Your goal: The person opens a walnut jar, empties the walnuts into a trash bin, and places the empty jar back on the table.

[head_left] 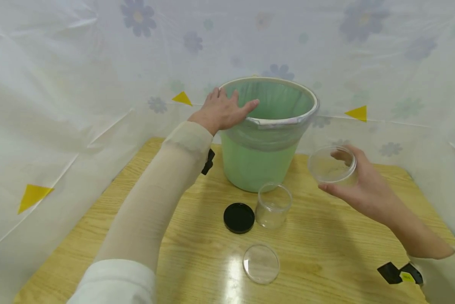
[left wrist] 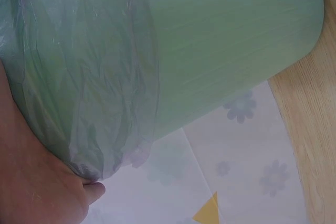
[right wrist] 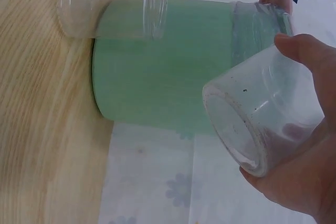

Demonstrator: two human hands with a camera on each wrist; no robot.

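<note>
Green bin (head_left: 257, 164) at back of tabletop (head_left: 326, 253), lined with thin plastic bag (head_left: 263, 137). Left hand (head_left: 221, 110) laid on bin's near-left rim, fingers (head_left: 246, 106) nearly straight, pressing bag edge, gripping nothing. Right hand (head_left: 358, 185) raised right of bin, fingers curled round 1 clear jar (head_left: 331, 165), mouth tipped toward camera, a few specks visible inside. In front of bin: 2nd clear jar (head_left: 273, 205) upright, black lid (head_left: 239, 218) just left of it, clear lid (head_left: 261, 263) nearer.

Risks: smooth jar slipping from a loose hold; bag edge sliding off rim if pressure eases; light bin tipping under a sideways push.
</note>
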